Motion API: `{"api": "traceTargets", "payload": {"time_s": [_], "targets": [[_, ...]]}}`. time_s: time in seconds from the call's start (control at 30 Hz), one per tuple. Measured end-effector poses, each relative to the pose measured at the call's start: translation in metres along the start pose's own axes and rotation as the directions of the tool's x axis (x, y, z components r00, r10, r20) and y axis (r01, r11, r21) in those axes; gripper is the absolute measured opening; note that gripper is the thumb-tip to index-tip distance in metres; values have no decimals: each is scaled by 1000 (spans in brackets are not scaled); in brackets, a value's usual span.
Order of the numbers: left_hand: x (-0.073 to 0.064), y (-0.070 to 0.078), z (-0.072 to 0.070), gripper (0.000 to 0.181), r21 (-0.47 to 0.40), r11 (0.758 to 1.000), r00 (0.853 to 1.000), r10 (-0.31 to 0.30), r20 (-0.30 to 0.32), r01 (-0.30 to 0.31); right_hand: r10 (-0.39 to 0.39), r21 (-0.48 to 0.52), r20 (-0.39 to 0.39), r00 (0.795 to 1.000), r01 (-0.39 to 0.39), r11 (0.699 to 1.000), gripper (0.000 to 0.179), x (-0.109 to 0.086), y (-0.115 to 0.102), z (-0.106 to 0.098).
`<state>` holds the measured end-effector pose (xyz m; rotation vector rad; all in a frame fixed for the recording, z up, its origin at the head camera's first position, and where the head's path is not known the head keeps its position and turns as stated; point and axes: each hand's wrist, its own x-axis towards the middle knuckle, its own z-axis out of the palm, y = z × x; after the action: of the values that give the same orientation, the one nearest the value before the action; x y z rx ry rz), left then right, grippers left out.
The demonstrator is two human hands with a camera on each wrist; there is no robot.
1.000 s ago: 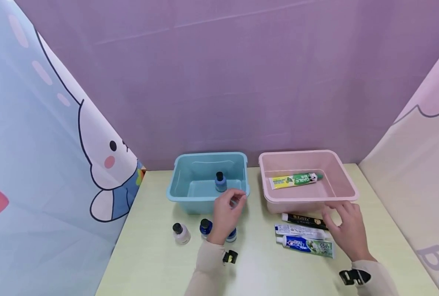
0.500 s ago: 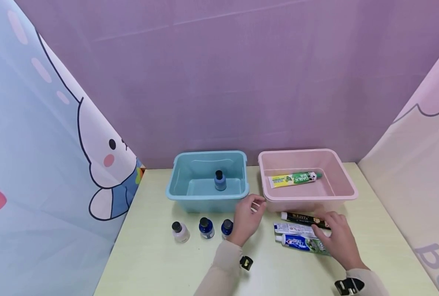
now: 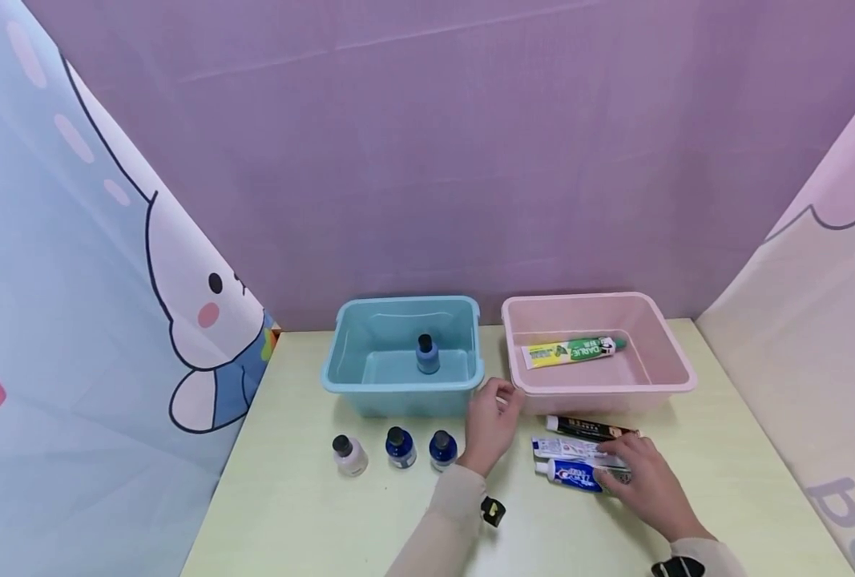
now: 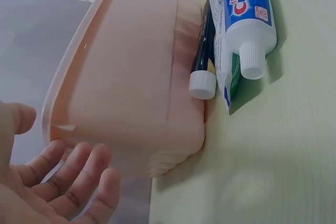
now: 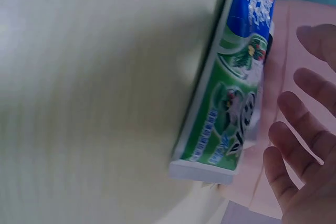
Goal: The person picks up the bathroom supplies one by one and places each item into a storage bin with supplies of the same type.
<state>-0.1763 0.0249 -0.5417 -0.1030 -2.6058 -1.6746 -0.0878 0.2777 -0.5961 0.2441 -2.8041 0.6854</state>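
My left hand (image 3: 492, 426) is at the near left corner of the pink bin (image 3: 600, 390), fingers loosely bent with nothing held. In the left wrist view its fingers (image 4: 73, 190) lie near the bin's rim; whether they touch it I cannot tell. My right hand (image 3: 647, 485) hovers over a blue-and-green toothpaste tube (image 3: 574, 474), partly hiding it. The right wrist view shows its fingers (image 5: 299, 124) spread beside that toothpaste tube (image 5: 226, 98). Behind it lie a white toothpaste tube (image 3: 567, 448) and a black toothpaste tube (image 3: 586, 427). A yellow-green toothpaste tube (image 3: 571, 351) lies inside the pink bin.
Left of the pink bin stands a blue bin (image 3: 398, 388) holding a small blue bottle (image 3: 428, 357). In front of it stand a pale bottle (image 3: 351, 457) and two dark-blue bottles, one left (image 3: 401, 450) and one right (image 3: 442, 451). Purple cloth (image 3: 427, 160) hangs behind.
My left hand has moved right, from the blue bin's near edge to the pink bin's corner. My right hand has come down and nearer, from the pink bin's front to the blue-and-green toothpaste tube.
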Motion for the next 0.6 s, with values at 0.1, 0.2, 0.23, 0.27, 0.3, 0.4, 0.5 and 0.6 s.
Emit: {"api": "traceTargets", "payload": {"time_s": [0.1,0.2,0.23,0.27,0.3,0.4,0.5,0.6], "targets": [[6,0,5,19,-12,1000,1000,-12,-5,12,-14,-19,3,1000,14,1000,35,-2,1,3],[11,-1,9,23,-29,999,1000,-26,-5,26,-23,-29,6,1000,23,999,36,-4,1,4],[12,-1,10,24,-33,999,999,-35,-4,34,-27,-32,10,1000,28,999,36,-5,0,5],[13,-1,11,25,-38,998,999,-45,-3,45,-33,-37,16,999,34,999,37,-6,0,6],[14,-2,12,26,-45,997,998,-58,-1,58,-38,-47,23,999,39,998,37,-7,0,7],[16,-3,14,26,-57,994,996,-93,-2,92,-61,-70,32,998,63,996,40,-9,-1,9],[19,-5,17,27,-74,990,993,-122,0,122,-73,-94,33,997,76,993,42,-11,-2,10],[22,-3,20,27,-97,985,990,-139,13,140,-56,-114,57,997,62,991,43,-10,-4,7]]}}
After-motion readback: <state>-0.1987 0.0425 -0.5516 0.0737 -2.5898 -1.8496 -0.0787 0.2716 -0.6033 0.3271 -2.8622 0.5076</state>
